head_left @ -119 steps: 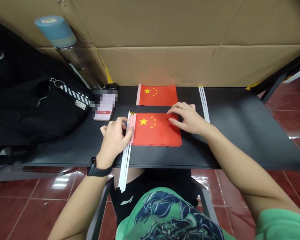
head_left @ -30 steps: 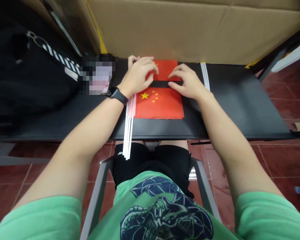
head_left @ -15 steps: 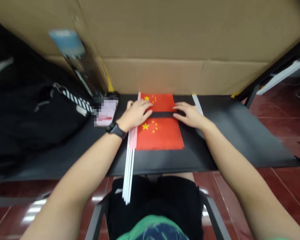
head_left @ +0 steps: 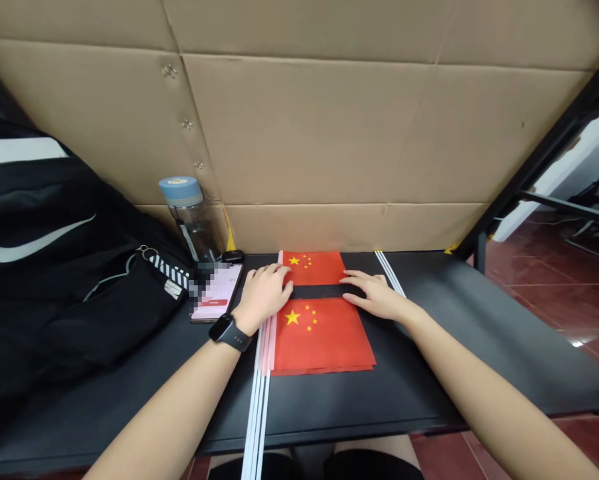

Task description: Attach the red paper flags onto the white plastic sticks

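Two red flags with yellow stars lie one behind the other on the black table. My left hand (head_left: pixel 265 293) rests over the left edge of the far flag (head_left: pixel 319 270), fingers spread and bent a little. My right hand (head_left: pixel 374 293) touches that flag's right edge with its fingertips, fingers apart. Closer to me is the near flag (head_left: pixel 324 340), where a second layer shows under its lower edge. Several white sticks (head_left: pixel 256 413) run along its left side and past the table's front edge. More white sticks (head_left: pixel 392 275) lie partly behind my right hand.
Left of my hand is a phone (head_left: pixel 219 287), with a clear bottle with a blue lid (head_left: pixel 194 220) behind it. A black bag (head_left: pixel 69 280) fills the left side. A cardboard panel (head_left: pixel 304 133) stands along the back of the black table (head_left: pixel 479 320).
My view has tilted up, so the flags and hands appear lower and more cardboard shows. Both hands stay at the far flag's sides; the left has drawn slightly off it toward the left.
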{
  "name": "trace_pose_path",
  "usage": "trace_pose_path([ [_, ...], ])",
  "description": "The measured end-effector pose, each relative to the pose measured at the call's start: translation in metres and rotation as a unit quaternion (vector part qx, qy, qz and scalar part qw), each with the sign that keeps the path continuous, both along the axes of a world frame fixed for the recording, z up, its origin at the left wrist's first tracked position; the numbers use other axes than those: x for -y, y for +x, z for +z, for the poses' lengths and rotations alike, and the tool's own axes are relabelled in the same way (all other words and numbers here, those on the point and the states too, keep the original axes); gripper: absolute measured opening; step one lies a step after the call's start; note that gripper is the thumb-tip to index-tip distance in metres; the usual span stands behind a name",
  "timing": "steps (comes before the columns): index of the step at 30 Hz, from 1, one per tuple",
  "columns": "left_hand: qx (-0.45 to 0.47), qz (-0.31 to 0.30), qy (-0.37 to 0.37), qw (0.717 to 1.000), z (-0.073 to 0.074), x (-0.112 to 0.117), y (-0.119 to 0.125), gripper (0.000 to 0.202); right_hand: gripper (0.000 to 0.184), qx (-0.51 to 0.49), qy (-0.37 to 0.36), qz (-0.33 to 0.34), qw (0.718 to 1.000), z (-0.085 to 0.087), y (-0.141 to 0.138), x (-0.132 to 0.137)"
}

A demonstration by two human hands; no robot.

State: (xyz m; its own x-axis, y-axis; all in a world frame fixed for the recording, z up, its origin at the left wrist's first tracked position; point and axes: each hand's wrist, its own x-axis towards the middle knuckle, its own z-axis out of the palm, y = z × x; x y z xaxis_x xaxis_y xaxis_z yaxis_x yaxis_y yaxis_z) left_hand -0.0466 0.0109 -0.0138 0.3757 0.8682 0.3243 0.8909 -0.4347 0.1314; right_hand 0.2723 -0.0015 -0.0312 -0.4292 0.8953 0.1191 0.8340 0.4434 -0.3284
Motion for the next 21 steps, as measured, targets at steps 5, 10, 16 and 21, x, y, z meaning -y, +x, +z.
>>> trace_pose_path([
  [5,-0.031,0.03,-0.076,0.996,-0.005,0.002,0.002,0.055,0.07,-0.006,-0.038,0.004,0.999,0.001,-0.003,0.003],
  [10,-0.008,0.028,-0.113,0.993,-0.002,0.008,0.005,0.058,0.078,0.014,-0.067,-0.023,0.997,-0.001,-0.006,0.007],
  [16,-0.04,0.023,-0.131,0.99,-0.002,0.01,0.007,0.055,0.079,0.042,-0.064,-0.027,0.997,-0.006,-0.008,0.004],
  [21,-0.036,0.022,-0.141,0.989,-0.003,0.011,0.008,0.051,0.076,0.047,-0.056,-0.023,0.997,-0.01,-0.006,0.002],
])
